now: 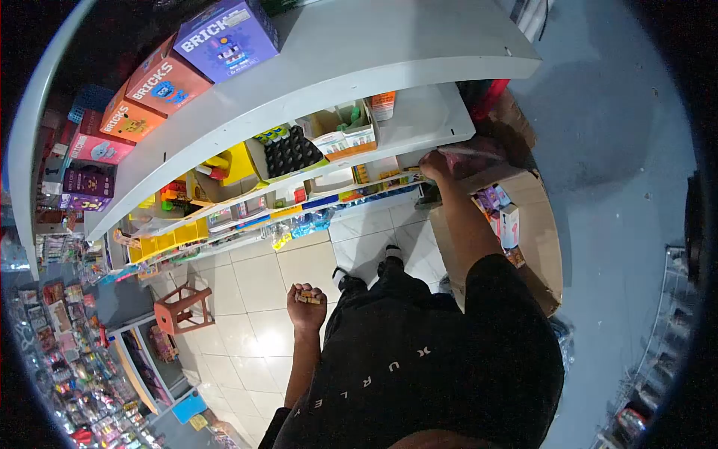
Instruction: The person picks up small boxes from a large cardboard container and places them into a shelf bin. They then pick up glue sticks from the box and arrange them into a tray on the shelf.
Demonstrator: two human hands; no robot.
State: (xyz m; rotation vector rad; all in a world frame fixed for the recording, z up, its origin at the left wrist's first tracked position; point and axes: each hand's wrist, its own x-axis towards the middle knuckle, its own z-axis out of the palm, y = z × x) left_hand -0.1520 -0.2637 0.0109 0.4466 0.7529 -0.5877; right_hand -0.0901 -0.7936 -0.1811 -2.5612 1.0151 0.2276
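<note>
My left hand (305, 308) is held palm up over the tiled floor, fingers curled round several small yellow-brown pieces (307, 298) whose kind is too small to tell. My right hand (434, 166) reaches to the right end of a lower shelf. Its fingers look closed, and whatever they grip is hidden. Beside it on that shelf lies a row of small yellow-and-dark packs (393, 173). Just below my right forearm stands an open cardboard box (540, 239) with a few small colourful packages (508, 224) inside.
Blue and orange BRICKS boxes (228, 45) (166, 78) line the grey top shelf (389, 45). Under it are a display box of black items (292, 153), a white carton (344, 135) and yellow trays (176, 238). A brown stool (183, 308) stands left; packaged goods (75, 367) hang lower left.
</note>
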